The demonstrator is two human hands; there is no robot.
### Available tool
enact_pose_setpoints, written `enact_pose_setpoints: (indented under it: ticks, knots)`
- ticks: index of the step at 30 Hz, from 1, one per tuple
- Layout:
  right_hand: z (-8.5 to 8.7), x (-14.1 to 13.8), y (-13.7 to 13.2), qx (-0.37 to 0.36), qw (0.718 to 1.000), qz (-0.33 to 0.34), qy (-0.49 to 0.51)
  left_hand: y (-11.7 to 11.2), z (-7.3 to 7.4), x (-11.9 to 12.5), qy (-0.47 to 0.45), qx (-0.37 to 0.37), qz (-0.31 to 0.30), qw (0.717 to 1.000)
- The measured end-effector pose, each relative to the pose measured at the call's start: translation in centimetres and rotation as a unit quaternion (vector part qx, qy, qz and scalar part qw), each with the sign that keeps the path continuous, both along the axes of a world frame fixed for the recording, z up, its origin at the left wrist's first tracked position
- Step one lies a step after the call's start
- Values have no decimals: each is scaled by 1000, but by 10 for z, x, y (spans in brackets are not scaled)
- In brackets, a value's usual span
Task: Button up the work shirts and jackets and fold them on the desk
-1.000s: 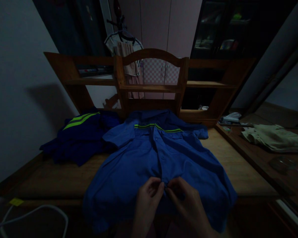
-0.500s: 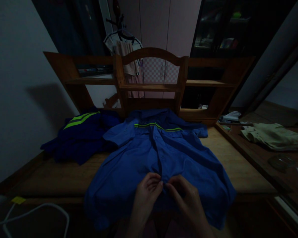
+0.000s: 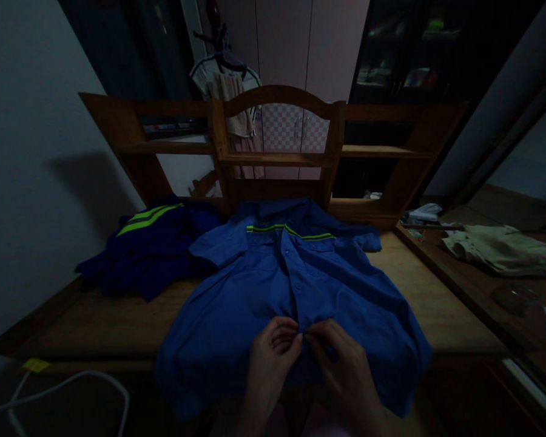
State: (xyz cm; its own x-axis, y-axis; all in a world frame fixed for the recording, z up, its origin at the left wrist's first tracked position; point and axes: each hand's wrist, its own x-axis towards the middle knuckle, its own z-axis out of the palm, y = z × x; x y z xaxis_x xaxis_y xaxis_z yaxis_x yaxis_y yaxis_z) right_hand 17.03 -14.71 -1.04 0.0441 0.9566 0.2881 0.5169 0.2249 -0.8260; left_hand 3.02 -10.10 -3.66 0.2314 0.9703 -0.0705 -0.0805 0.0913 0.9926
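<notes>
A blue short-sleeved work shirt [image 3: 255,285] with a neon-green stripe across the chest lies face up on a wooden surface [image 3: 118,325]. Its collar points away from me. My left hand [image 3: 269,358] and my right hand [image 3: 341,358] meet at the button strip low on the shirt front. Both pinch the fabric there with closed fingers, fingertips almost touching. The room is dim, so the button itself does not show.
A darker blue garment [image 3: 148,249] with green stripes is heaped at the left. A wooden headboard with shelves [image 3: 277,152] stands behind. A beige garment [image 3: 500,249] lies on a side table at the right. A white cable [image 3: 68,388] loops at bottom left.
Both hands have crept a little farther up the shirt front while staying pinched together on the button strip. The shirt has barely shifted.
</notes>
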Motion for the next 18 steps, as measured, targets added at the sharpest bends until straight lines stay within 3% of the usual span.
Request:
enact_pose_setpoints:
  ticks: [5, 9, 18]
  knots:
    - [-2, 4, 10, -77, 990, -46, 107, -7, -3, 6, 67, 62, 32, 995]
    - [-7, 11, 21, -143, 970, -43, 192, -14, -9, 10, 160, 141, 74, 974]
    - [6, 17, 30, -254, 921, -37, 292, -13, -16, 19, 97, 120, 71, 985]
